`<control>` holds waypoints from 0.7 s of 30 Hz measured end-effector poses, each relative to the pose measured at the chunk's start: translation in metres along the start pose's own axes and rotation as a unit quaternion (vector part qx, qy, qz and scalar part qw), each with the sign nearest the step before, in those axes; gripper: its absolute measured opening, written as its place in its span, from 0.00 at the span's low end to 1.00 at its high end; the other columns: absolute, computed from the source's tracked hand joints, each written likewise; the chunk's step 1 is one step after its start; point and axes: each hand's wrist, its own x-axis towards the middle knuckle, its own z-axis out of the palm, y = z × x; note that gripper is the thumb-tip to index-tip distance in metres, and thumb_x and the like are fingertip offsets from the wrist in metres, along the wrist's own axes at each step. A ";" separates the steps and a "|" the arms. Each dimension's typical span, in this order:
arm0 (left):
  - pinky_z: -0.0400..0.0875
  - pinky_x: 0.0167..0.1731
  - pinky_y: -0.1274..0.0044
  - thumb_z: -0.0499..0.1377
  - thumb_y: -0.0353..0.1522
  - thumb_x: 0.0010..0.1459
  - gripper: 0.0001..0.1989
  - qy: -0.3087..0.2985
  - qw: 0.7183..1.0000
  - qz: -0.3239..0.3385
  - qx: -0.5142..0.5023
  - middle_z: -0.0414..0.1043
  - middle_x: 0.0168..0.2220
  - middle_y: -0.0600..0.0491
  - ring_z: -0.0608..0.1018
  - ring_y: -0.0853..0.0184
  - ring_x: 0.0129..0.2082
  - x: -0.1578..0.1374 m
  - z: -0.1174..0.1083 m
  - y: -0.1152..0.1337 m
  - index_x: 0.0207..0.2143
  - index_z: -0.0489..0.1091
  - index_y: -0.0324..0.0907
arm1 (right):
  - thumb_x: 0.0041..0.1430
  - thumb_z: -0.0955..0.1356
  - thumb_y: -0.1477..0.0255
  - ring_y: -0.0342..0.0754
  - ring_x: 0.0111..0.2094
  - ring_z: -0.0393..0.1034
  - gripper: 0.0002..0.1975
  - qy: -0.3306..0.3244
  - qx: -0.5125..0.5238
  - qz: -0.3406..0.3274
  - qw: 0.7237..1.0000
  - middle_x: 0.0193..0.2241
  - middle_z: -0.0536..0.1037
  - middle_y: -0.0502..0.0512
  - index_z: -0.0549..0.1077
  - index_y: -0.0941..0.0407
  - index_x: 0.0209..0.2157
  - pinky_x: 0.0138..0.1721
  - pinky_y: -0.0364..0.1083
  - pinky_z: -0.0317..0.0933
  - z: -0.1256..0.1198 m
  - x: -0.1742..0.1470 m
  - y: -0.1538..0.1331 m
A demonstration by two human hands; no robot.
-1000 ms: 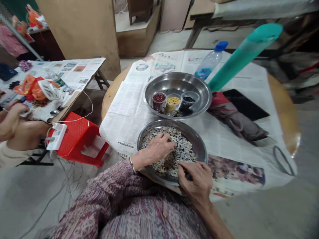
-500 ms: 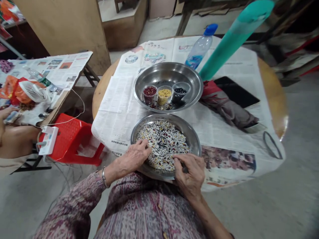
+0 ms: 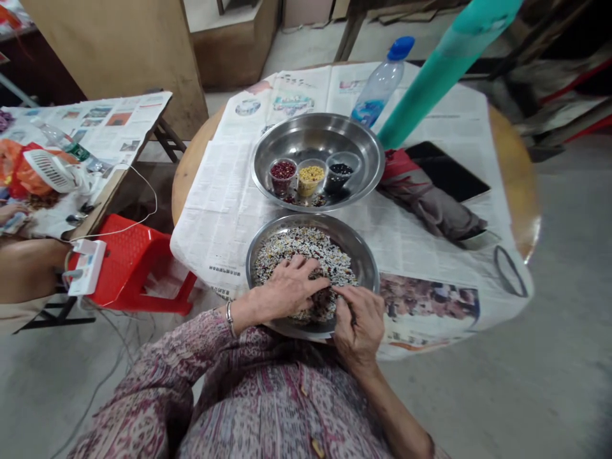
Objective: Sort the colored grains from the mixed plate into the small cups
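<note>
A steel bowl [image 3: 373,258] holds a mix of small white, yellow, dark red and black pieces [image 3: 301,239], like grains or beads. My left hand [image 3: 291,287] lies over the mix with its fingers spread and reaching right, touching the pieces. At the bowl's right rim my right hand [image 3: 361,322] is closed, with thumb and fingers curled together; what they pinch, if anything, is hidden. Behind stands a larger steel basin [image 3: 315,127] with three clear cups: one of dark red pieces [image 3: 282,171], one of yellow [image 3: 310,175] and one of black [image 3: 341,171].
Newspaper [image 3: 205,204] covers the round table. Behind and right of the basin are a blue-capped bottle [image 3: 380,86], a green tube [image 3: 440,76], a dark tablet [image 3: 444,169] and a folded umbrella [image 3: 430,197]. A red stool [image 3: 129,268] bears a power strip [image 3: 87,266]. Another person's hand [image 3: 12,210] shows far left.
My left hand has moved right from the bowl's left side, over the mix and close to my right hand. My right hand stays at the right rim. The view has shifted slightly.
</note>
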 end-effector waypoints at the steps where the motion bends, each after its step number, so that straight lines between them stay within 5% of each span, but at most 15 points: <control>1: 0.71 0.49 0.66 0.58 0.31 0.65 0.11 -0.013 1.000 0.002 0.001 0.65 0.55 0.45 0.69 0.56 0.52 -0.002 0.001 0.000 0.50 0.69 0.43 | 0.63 0.64 0.77 0.51 0.45 0.70 0.12 0.001 -0.001 -0.001 1.000 0.39 0.78 0.55 0.75 0.52 0.46 0.49 0.54 0.64 0.000 0.000 0.000; 4: 0.72 0.45 0.71 0.50 0.22 0.66 0.11 -0.027 0.999 -0.024 -0.012 0.68 0.48 0.46 0.72 0.61 0.46 -0.004 0.002 -0.010 0.44 0.70 0.39 | 0.63 0.64 0.77 0.51 0.44 0.71 0.12 0.002 -0.004 0.002 1.000 0.39 0.79 0.55 0.75 0.52 0.45 0.49 0.54 0.64 0.001 0.000 0.000; 12: 0.73 0.49 0.71 0.49 0.22 0.67 0.11 0.049 0.987 -0.144 -0.055 0.70 0.43 0.48 0.73 0.64 0.45 -0.019 -0.012 -0.047 0.42 0.70 0.38 | 0.63 0.64 0.76 0.51 0.44 0.71 0.11 0.008 -0.002 0.006 1.000 0.39 0.79 0.54 0.76 0.53 0.43 0.49 0.54 0.64 0.002 0.000 0.000; 15: 0.73 0.52 0.66 0.55 0.28 0.67 0.10 0.069 0.985 -0.155 -0.031 0.66 0.54 0.46 0.70 0.59 0.52 -0.027 -0.018 -0.040 0.50 0.68 0.41 | 0.64 0.64 0.76 0.51 0.44 0.71 0.10 0.009 -0.003 0.005 1.000 0.38 0.79 0.54 0.76 0.52 0.42 0.49 0.54 0.64 0.002 0.000 0.000; 17: 0.74 0.50 0.62 0.64 0.34 0.61 0.23 0.054 0.984 -0.170 -0.020 0.59 0.61 0.43 0.67 0.52 0.56 -0.033 -0.022 -0.030 0.57 0.63 0.43 | 0.64 0.64 0.76 0.51 0.44 0.71 0.10 0.009 -0.002 0.001 1.000 0.38 0.79 0.54 0.76 0.52 0.42 0.49 0.54 0.64 0.002 0.000 0.000; 19: 0.75 0.48 0.60 0.70 0.38 0.54 0.36 0.008 0.983 -0.180 -0.025 0.57 0.62 0.40 0.67 0.47 0.56 -0.039 -0.025 -0.019 0.61 0.59 0.42 | 0.63 0.64 0.77 0.51 0.44 0.71 0.10 0.009 0.001 -0.003 1.000 0.38 0.79 0.54 0.76 0.53 0.42 0.49 0.54 0.64 0.002 0.000 0.000; 21: 0.75 0.47 0.61 0.70 0.35 0.55 0.34 -0.032 0.985 -0.167 -0.041 0.59 0.59 0.40 0.68 0.49 0.54 -0.044 -0.024 -0.008 0.60 0.60 0.41 | 0.63 0.64 0.77 0.51 0.44 0.71 0.11 0.010 0.002 -0.006 1.000 0.38 0.79 0.54 0.76 0.52 0.43 0.49 0.54 0.64 0.002 0.000 0.000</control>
